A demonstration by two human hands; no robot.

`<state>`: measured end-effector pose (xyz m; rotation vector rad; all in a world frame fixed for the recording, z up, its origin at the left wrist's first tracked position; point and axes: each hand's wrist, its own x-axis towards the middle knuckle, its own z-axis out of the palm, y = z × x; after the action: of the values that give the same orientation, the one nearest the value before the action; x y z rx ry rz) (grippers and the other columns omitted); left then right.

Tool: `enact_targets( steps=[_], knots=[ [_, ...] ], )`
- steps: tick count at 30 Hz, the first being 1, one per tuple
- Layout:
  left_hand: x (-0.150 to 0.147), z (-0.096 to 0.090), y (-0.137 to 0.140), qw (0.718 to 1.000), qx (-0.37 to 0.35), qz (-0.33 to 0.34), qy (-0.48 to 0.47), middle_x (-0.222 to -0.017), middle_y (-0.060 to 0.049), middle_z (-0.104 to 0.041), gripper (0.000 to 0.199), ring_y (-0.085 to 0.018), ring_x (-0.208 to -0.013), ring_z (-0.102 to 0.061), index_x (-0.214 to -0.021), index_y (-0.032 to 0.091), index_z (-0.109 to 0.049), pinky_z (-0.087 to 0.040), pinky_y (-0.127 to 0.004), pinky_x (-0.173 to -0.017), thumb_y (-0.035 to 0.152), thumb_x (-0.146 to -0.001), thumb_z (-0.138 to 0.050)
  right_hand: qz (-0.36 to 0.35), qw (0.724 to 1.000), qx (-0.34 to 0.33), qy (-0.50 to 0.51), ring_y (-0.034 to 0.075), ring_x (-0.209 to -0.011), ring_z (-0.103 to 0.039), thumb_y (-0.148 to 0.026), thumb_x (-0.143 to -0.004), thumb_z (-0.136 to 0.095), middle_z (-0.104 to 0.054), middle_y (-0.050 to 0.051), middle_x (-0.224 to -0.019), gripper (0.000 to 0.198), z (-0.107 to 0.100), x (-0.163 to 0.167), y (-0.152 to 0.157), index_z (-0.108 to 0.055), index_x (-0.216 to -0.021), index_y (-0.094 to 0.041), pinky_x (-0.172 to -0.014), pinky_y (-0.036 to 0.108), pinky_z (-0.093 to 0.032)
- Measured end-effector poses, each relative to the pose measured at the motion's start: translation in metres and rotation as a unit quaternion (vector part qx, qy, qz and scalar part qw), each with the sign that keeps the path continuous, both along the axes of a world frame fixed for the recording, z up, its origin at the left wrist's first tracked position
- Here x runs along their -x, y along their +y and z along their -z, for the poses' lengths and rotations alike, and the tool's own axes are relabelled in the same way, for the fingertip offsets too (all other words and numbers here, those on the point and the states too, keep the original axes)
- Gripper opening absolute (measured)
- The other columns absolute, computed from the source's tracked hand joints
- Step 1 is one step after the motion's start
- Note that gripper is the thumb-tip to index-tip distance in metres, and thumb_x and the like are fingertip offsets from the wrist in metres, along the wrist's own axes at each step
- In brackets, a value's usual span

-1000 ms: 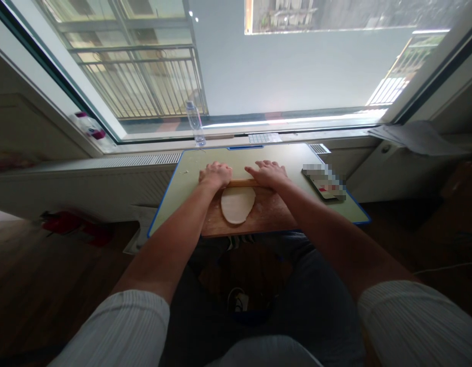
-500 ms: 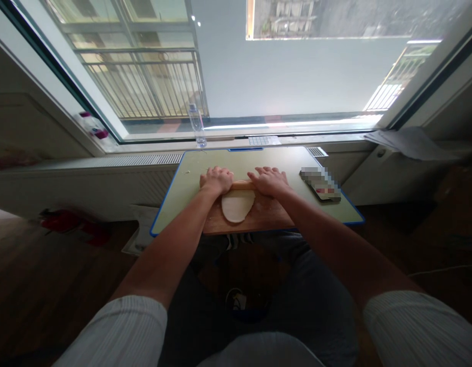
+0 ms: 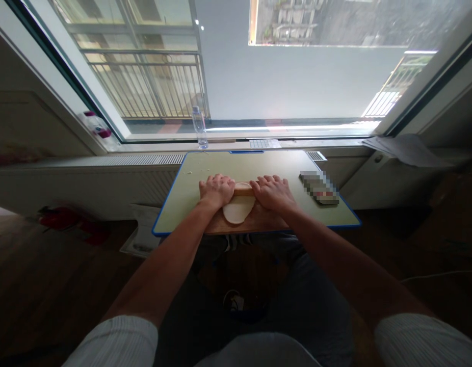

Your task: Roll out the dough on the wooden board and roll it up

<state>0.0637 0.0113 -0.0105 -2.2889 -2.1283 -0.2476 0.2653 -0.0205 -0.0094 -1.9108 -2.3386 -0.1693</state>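
A wooden rolling pin [image 3: 243, 190] lies crosswise over a flat, pale sheet of dough [image 3: 238, 210]. My left hand [image 3: 217, 189] grips the pin's left end, fingers curled over it. On the other end rests my right hand [image 3: 273, 192], closed over the pin with its palm down. Both hands hide the pin's ends; only its middle shows. Most of the dough spreads on my side of the pin, and a thin rim shows beyond it. Under the dough is a brown wooden board [image 3: 266, 221], partly covered by my hands and forearms.
The board lies on a small pale-green table [image 3: 175, 209] with a blue edge. A pixelated dark flat object [image 3: 319, 188] lies at its right. Behind stand a clear bottle [image 3: 200, 128] on the sill and the window. Papers [image 3: 404, 149] lie on the right.
The rolling pin has rolled slightly toward me with both hands on it, so a little more dough shows beyond it. The view has shifted slightly.
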Motion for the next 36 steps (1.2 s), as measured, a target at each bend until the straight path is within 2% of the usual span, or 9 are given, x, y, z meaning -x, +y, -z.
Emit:
enact_targets(
  steps=[4, 9, 14, 20, 24, 28, 32, 34, 36],
  knots=[
    [0.003, 0.002, -0.017, 1.0, -0.01, 0.011, -0.008, -0.155, -0.005, -0.067, 0.051, -0.032, -0.136, -0.061, -0.132, 0.035, -0.074, -0.045, -0.055, -0.114, 0.049, -0.11, -0.03, 0.026, 0.999, -0.013, 0.014, 0.039, -0.138, -0.053, -0.056, -0.116, -0.019, -0.067, 0.016, -0.15, 0.067, -0.006, 0.005, -0.019, -0.064, -0.149, -0.021, -0.116, 0.053, -0.038],
    [0.008, 0.009, -0.041, 0.998, -0.041, 0.026, -0.032, -0.162, -0.008, -0.062, 0.055, -0.031, -0.146, -0.055, -0.148, 0.028, -0.065, -0.038, -0.057, -0.123, 0.05, -0.111, -0.03, 0.035, 0.999, -0.005, 0.034, 0.039, -0.152, -0.043, -0.052, -0.116, -0.026, -0.055, 0.018, -0.165, 0.067, 0.0, 0.007, -0.038, -0.054, -0.16, -0.009, -0.125, 0.053, -0.029],
    [0.009, 0.013, -0.066, 0.995, -0.072, 0.034, -0.058, -0.164, -0.011, -0.06, 0.057, -0.032, -0.155, -0.048, -0.157, 0.025, -0.059, -0.026, -0.066, -0.131, 0.047, -0.112, -0.032, 0.044, 0.996, -0.002, 0.073, 0.037, -0.16, -0.036, -0.051, -0.117, -0.028, -0.046, 0.017, -0.172, 0.068, 0.017, 0.005, -0.049, -0.044, -0.167, -0.008, -0.13, 0.059, -0.023],
    [0.01, 0.016, -0.09, 0.992, -0.096, 0.032, -0.074, -0.16, -0.012, -0.063, 0.052, -0.033, -0.154, -0.051, -0.154, 0.025, -0.063, -0.028, -0.069, -0.131, 0.043, -0.111, -0.039, 0.043, 0.995, -0.01, 0.086, 0.036, -0.163, -0.034, -0.053, -0.115, -0.034, -0.042, 0.015, -0.175, 0.069, 0.025, 0.004, -0.067, -0.043, -0.169, -0.011, -0.132, 0.063, -0.022],
    [0.014, 0.024, -0.113, 0.989, -0.116, 0.042, -0.079, -0.163, -0.011, -0.061, 0.052, -0.032, -0.156, -0.049, -0.155, 0.024, -0.061, -0.029, -0.068, -0.131, 0.044, -0.112, -0.04, 0.037, 0.994, -0.026, 0.095, 0.035, -0.163, -0.033, -0.053, -0.115, -0.036, -0.04, 0.015, -0.176, 0.068, 0.033, 0.004, -0.093, -0.043, -0.168, -0.012, -0.131, 0.062, -0.024],
    [0.018, 0.027, -0.136, 0.986, -0.132, 0.049, -0.088, -0.165, -0.009, -0.058, 0.053, -0.032, -0.159, -0.046, -0.158, 0.026, -0.058, -0.026, -0.068, -0.133, 0.045, -0.113, -0.04, 0.016, 0.992, -0.053, 0.111, 0.036, -0.164, -0.032, -0.053, -0.114, -0.038, -0.04, 0.017, -0.176, 0.067, 0.04, 0.002, -0.116, -0.044, -0.167, -0.012, -0.132, 0.065, -0.019],
    [0.019, 0.021, -0.134, 0.984, -0.124, 0.034, -0.121, -0.159, -0.008, -0.064, 0.045, -0.032, -0.154, -0.052, -0.146, 0.028, -0.068, -0.024, -0.069, -0.133, 0.046, -0.112, -0.044, 0.021, 0.988, -0.051, 0.142, 0.037, -0.163, -0.033, -0.057, -0.113, -0.041, -0.049, 0.015, -0.171, 0.059, 0.033, -0.001, -0.109, -0.061, -0.151, -0.016, -0.131, 0.068, -0.018],
    [0.019, 0.017, -0.122, 0.984, -0.116, 0.021, -0.136, -0.155, -0.007, -0.068, 0.04, -0.031, -0.15, -0.056, -0.131, 0.029, -0.075, -0.027, -0.068, -0.132, 0.045, -0.112, -0.044, 0.03, 0.989, -0.043, 0.139, 0.039, -0.163, -0.033, -0.057, -0.114, -0.041, -0.052, 0.014, -0.169, 0.054, 0.025, -0.001, -0.094, -0.07, -0.135, -0.018, -0.13, 0.071, -0.018],
    [0.02, 0.014, -0.107, 0.985, -0.112, 0.012, -0.132, -0.155, -0.008, -0.068, 0.039, -0.031, -0.148, -0.058, -0.127, 0.028, -0.076, -0.032, -0.066, -0.13, 0.045, -0.111, -0.044, 0.021, 0.992, -0.039, 0.121, 0.038, -0.161, -0.036, -0.057, -0.114, -0.041, -0.054, 0.015, -0.167, 0.053, 0.018, 0.0, -0.078, -0.071, -0.134, -0.018, -0.129, 0.072, -0.02]
  ],
)
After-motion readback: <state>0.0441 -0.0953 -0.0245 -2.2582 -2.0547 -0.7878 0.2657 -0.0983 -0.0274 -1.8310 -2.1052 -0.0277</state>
